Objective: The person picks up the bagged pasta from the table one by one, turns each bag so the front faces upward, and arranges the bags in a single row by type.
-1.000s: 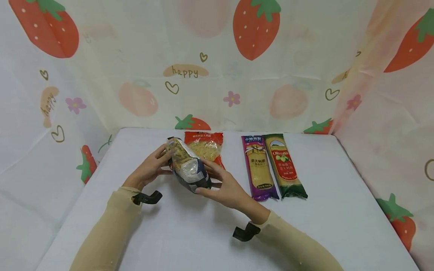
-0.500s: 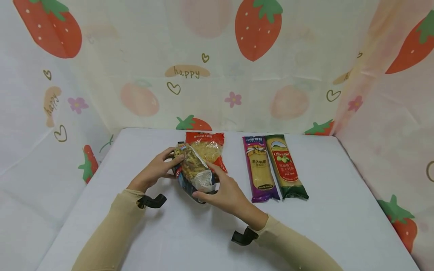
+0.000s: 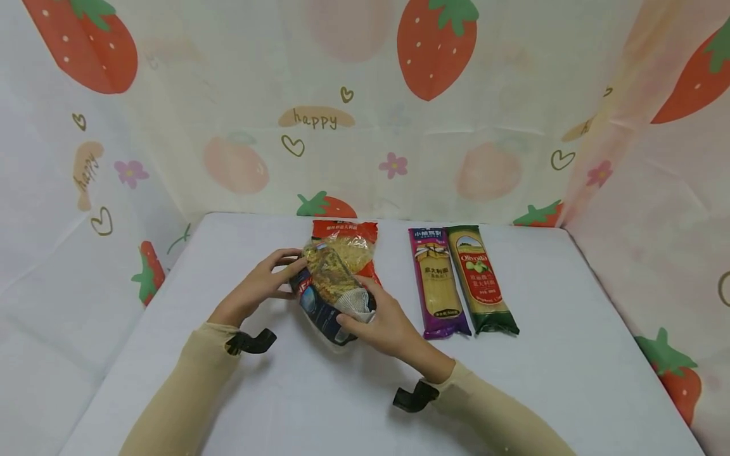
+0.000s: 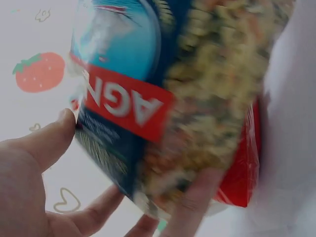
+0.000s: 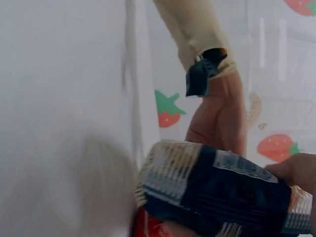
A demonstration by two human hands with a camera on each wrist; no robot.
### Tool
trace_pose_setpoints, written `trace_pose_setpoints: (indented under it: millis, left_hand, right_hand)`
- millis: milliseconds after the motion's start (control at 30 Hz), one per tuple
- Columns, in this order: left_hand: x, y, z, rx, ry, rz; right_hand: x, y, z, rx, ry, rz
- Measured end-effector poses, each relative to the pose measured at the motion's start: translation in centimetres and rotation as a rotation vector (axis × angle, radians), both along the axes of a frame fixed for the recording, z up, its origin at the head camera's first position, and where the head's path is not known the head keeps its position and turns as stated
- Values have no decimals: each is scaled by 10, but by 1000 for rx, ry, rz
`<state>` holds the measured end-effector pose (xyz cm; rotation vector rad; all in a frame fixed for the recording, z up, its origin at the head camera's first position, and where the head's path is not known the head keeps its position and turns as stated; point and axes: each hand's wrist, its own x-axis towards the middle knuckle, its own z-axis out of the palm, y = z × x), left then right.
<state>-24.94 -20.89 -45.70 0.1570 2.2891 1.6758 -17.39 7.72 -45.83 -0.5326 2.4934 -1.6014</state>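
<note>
Both hands hold a dark blue pasta bag (image 3: 333, 278) above the table's left half, tilted, with a clear window onto multicoloured pasta. My left hand (image 3: 256, 288) grips its far left end, the thumb on one side and the fingers on the other. At the near right end my right hand (image 3: 393, 326) holds it between thumb and fingers. Large upside-down letters on a red band mark the bag (image 4: 123, 108) in the left wrist view. A ribbed end and a white barcode label show on the bag (image 5: 232, 190) in the right wrist view.
Just behind the held bag lies a red pasta bag (image 3: 342, 229), partly covered. To the right, a purple spaghetti pack (image 3: 436, 285) and a green spaghetti pack (image 3: 480, 278) lie side by side. Strawberry-printed cloth walls (image 3: 433, 145) surround the white table (image 3: 319, 405).
The bag has shifted slightly right and nearer, rolling so that its pasta window and blue printed side face up more. Both hands have kept hold of it.
</note>
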Motion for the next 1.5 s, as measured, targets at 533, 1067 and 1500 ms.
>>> trace_pose_setpoints:
  millis: [533,1067,1500]
  left_hand:
    - [13,0,-3,90,-127,-9]
    - [22,9,-2,201,-204,-35]
    - [20,6,-6,119,-89,14]
  right_hand:
    - [-2,-1,-10,-345,-107,-75]
    - [-4,-8,-10,-432,-196,25]
    - [-2,3,1,-185,-148,168]
